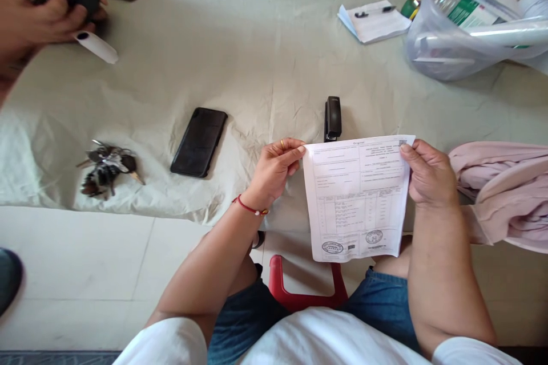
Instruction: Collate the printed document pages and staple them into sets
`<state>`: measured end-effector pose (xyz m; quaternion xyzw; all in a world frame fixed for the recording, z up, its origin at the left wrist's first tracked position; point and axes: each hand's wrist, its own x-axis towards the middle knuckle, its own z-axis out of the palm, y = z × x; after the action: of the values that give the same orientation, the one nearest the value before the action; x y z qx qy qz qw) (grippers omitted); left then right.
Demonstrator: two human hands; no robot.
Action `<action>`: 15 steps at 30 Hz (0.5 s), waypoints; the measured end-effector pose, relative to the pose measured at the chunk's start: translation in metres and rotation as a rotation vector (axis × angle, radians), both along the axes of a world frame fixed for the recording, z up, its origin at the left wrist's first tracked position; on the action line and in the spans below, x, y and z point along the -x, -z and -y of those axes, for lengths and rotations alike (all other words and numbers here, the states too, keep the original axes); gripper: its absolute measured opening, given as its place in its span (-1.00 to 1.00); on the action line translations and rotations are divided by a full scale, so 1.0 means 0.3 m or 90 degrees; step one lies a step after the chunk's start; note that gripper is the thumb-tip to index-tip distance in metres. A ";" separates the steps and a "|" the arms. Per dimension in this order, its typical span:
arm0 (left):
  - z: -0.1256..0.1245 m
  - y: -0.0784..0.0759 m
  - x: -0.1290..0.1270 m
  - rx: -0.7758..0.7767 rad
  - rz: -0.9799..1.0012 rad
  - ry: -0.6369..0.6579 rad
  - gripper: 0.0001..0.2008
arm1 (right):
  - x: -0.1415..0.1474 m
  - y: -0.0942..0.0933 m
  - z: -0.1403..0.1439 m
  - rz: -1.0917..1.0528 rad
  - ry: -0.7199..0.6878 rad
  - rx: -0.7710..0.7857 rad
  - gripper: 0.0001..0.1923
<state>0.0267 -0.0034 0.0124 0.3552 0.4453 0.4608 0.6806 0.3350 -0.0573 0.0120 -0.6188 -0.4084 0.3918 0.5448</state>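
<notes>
A: What do we hold?

B: A white printed paper form with two round stamps point(357, 197), upright over our lap at the cloth-covered table's point(257, 40) edge. Our left hand point(274, 171) pinches its top left corner, fingers clamped; our right hand point(428, 174) grips the top right edge.

A: What is hard to see?

B: The print is too small to read. The sheet hides the near end of the black stapler point(333, 117) behind it. The black phone point(199, 141) and bunch of keys point(107, 168) lie well apart, left. Another person's hand point(38, 11), cut off at the corner, holds something dark.
</notes>
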 end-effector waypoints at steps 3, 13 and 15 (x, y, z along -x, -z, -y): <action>-0.002 -0.006 0.011 0.024 0.012 0.014 -0.81 | 0.002 0.002 -0.001 -0.021 -0.004 0.008 -0.70; -0.004 0.012 0.017 -0.071 -0.062 0.044 -0.65 | -0.005 0.022 -0.004 -0.007 -0.006 0.020 -0.66; -0.004 0.009 0.017 -0.077 -0.073 0.042 -0.62 | -0.008 0.024 -0.005 -0.006 -0.005 0.019 -0.65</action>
<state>0.0216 -0.0020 0.0098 0.4362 0.4427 0.4430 0.6462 0.3374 -0.0559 0.0047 -0.6232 -0.4023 0.4029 0.5361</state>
